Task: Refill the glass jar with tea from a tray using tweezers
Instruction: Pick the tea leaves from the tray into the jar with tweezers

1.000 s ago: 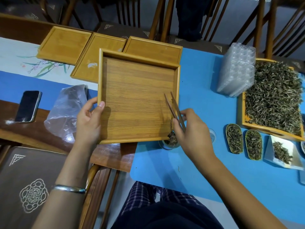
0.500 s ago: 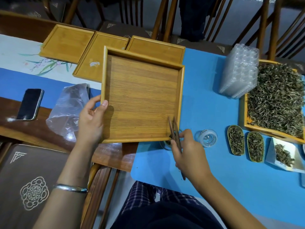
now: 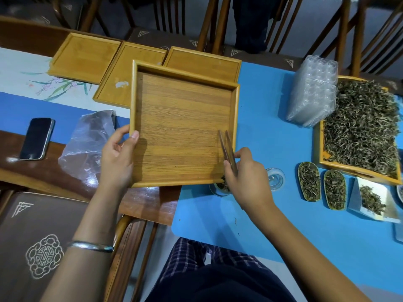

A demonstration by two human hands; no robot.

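My left hand (image 3: pixel 118 156) grips the left rim of a square bamboo tray (image 3: pixel 183 127), held tilted above the table; its floor looks bare. My right hand (image 3: pixel 247 178) holds dark tweezers (image 3: pixel 226 149), whose tips lie on the tray's floor near its right front corner. Under that corner stands the glass jar (image 3: pixel 221 188) with some tea in it, mostly hidden by the tray and my right hand. The jar's glass lid (image 3: pixel 275 178) lies on the blue mat just right of my hand.
A tray heaped with tea leaves (image 3: pixel 359 129) sits at the right, with a stack of clear plastic packs (image 3: pixel 311 92) behind it. Two small scoops of tea (image 3: pixel 309 182) and a white dish (image 3: pixel 375 199) lie in front. Three bamboo trays (image 3: pixel 87 55), a plastic bag (image 3: pixel 89 140) and a phone (image 3: pixel 37 138) lie left.
My right hand drew the tweezers down to the tray's front right corner over the jar, then lifted them back up onto the tray floor. My left hand kept holding the tray.
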